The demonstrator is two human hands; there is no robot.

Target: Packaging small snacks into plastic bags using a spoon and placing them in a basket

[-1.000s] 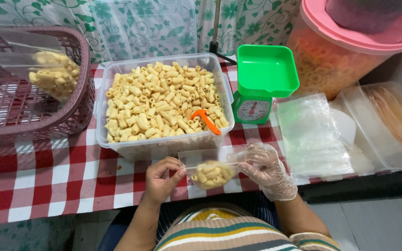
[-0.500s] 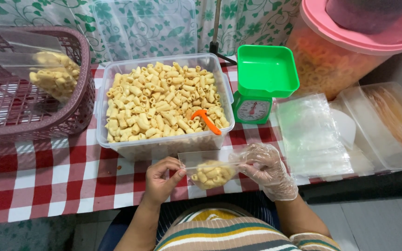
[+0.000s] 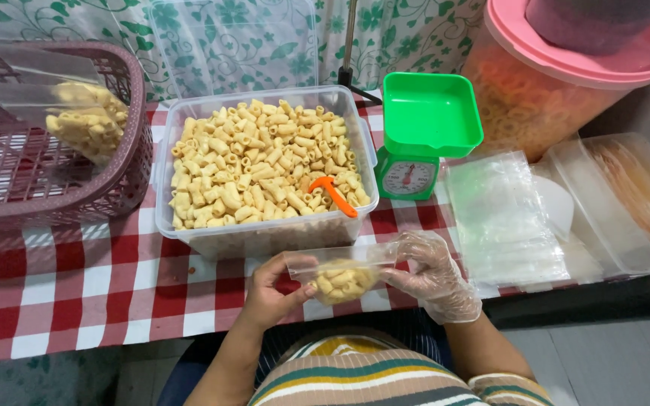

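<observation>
Red-checked tablecloth [image 3: 99, 293] under the grip; just above it, clear pasta tub [image 3: 265, 233], basket [image 3: 54, 188] off left, green scale [image 3: 415, 158] and bag stack [image 3: 502, 218] right.

Home snack-packing table: checked tablecloth [image 3: 77, 286], green kitchen scale [image 3: 419, 135], tub of macaroni snacks [image 3: 265, 173], stacked clear bags [image 3: 502, 218].

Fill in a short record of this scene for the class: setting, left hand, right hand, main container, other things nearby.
setting: table with red and white checked cloth
left hand: bare, grips left end of small clear bag of snack pieces
right hand: in clear glove, grips right end of the bag
main container: clear tub full of pale snack pieces, orange scoop lying in it
left of tub: pink basket holding a filled bag
right of tub: green scale, stack of empty bags, pink-lidded bucket
</observation>
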